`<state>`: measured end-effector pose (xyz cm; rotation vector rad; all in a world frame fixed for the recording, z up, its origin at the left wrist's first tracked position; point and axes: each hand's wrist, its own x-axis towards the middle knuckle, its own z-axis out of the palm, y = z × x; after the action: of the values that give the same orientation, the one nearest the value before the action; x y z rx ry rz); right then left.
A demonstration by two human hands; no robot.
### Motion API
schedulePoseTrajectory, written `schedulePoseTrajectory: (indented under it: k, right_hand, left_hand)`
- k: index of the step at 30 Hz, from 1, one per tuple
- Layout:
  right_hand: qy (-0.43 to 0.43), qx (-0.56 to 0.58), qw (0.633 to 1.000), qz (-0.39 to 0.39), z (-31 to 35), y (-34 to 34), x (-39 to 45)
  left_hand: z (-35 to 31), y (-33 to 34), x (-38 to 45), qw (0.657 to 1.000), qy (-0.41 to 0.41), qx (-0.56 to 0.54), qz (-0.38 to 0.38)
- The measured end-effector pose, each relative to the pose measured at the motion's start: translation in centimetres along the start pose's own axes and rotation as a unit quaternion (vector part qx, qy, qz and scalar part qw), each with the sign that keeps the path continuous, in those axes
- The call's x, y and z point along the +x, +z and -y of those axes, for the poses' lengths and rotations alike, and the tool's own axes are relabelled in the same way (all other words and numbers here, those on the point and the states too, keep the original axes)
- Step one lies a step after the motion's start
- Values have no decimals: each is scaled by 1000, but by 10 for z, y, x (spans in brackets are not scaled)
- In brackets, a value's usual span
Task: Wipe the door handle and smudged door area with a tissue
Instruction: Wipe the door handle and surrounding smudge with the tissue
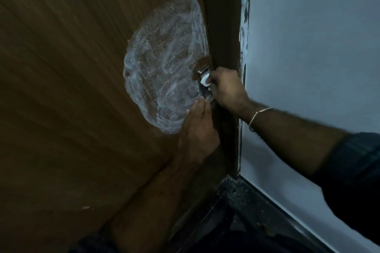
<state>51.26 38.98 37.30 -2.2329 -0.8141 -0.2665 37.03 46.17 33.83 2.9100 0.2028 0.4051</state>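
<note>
Right hand (227,89) pinches a tissue (205,80) on the door handle (203,86), left hand (197,123) flat, fingers straight; the small wad may slip, smearing the white smudge (164,63).

Dim, cool light fills the scene. A pale blue-grey wall (308,57) stands on the right, its edge beside the dark brown door frame (224,26) ragged with smeared paint. Below, a dark floor (242,222) is scattered with specks of grit and debris.
</note>
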Motion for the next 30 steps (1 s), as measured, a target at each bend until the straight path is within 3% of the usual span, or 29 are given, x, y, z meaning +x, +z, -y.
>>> schedulePoseTrajectory:
  k: [2, 4, 8, 11, 15, 18, 21, 25, 27, 30]
  right_hand:
    - [65, 103, 988, -90, 9, 9, 1]
    - [47, 128, 981, -136, 11, 14, 3]
    - [-51, 68, 994, -62, -1, 11, 1]
    - [11, 111, 988, -108, 4, 12, 2]
    - [-18, 80, 994, -65, 3, 17, -3]
    - [19, 92, 989, -115, 5, 14, 0]
    - [21, 61, 995, -76, 5, 15, 0]
    - [79, 84, 985, -127, 8, 16, -2]
    - [67, 71, 991, -94, 12, 17, -3]
    - [90, 98, 983, -124, 14, 13, -2]
  left_hand:
    - [4, 3, 1, 1000, -3, 6, -3]
    - [6, 4, 3, 1000, -4, 5, -7]
    - [2, 4, 0, 1000, 4, 4, -14]
    - [5, 9, 0, 999, -3, 9, -31]
    - [4, 1, 4, 1000, 4, -3, 12]
    - [4, 0, 6, 1000, -3, -1, 21]
    - [3, -1, 4, 1000, -13, 6, 17]
    - [3, -1, 6, 999, -9, -1, 36]
    - [4, -3, 7, 998, -15, -1, 55]
    - [3, -3, 6, 1000, -10, 9, 27]
